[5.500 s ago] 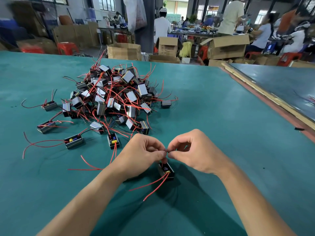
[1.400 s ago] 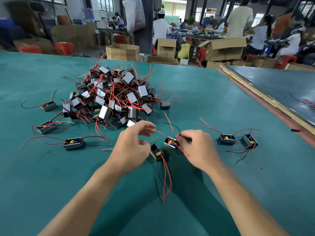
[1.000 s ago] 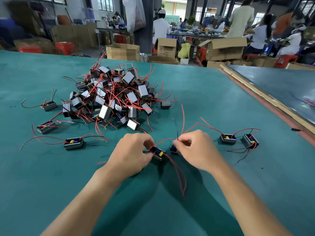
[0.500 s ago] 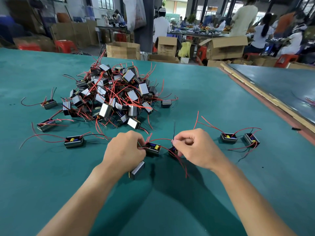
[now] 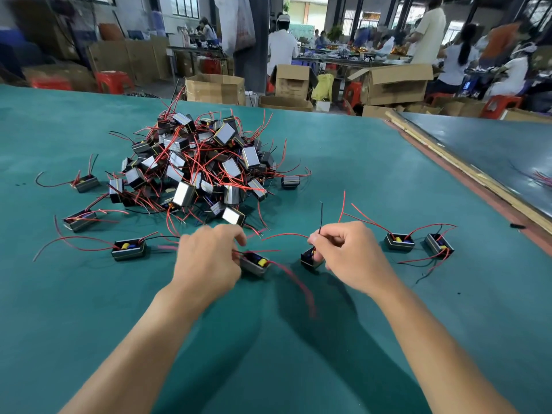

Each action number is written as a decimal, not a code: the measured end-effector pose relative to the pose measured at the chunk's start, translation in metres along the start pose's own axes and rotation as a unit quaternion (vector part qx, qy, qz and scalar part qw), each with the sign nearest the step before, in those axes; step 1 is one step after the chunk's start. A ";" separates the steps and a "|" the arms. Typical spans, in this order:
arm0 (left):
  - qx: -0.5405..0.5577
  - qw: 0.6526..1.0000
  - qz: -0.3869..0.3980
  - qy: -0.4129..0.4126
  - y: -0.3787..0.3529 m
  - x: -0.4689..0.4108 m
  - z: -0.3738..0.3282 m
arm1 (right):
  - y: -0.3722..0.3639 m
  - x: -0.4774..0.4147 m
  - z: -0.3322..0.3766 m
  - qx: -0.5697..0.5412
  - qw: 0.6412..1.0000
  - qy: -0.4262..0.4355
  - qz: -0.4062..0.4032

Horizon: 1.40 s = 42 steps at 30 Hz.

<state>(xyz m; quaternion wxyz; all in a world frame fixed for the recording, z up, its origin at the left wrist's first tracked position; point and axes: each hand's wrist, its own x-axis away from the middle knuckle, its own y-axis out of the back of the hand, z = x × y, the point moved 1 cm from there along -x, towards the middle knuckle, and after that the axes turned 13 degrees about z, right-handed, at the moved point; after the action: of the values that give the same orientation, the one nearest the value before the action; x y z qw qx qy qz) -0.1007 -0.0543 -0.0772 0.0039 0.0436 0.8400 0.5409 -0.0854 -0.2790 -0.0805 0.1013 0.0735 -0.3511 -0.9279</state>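
Plastic-cased and light, one module sits gripped in your left hand, at 6 o'clock of the pile; your right hand pinches the flimsy black lead of a second module. The casings look the safer hold.

Green table, heap of wired modules (stray modules around it)

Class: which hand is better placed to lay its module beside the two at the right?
Right. The right hand, pinching the black wire of its module, is nearest that pair; the left hand is farther.
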 end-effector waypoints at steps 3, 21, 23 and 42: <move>0.035 0.994 -0.101 0.000 0.009 -0.003 0.007 | 0.000 0.001 0.001 0.007 1.000 -0.006 0.006; 0.187 0.957 -0.209 -0.072 0.008 -0.002 -0.004 | 0.000 0.001 0.002 0.023 1.000 -0.011 0.006; 0.241 0.952 -0.179 -0.055 0.007 -0.002 -0.008 | -0.001 0.001 0.002 0.006 1.000 -0.011 -0.004; 0.423 0.892 0.072 -0.142 -0.003 -0.003 -0.022 | 0.006 -0.004 -0.002 -0.065 0.988 -0.004 -0.137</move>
<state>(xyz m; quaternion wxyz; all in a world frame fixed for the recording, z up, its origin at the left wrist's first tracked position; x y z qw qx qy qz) -0.0993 -0.0758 -0.0710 0.0658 0.1779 0.9743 0.1213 -0.0806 -0.2843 -0.0778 -0.0236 0.1104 -0.2767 -0.9543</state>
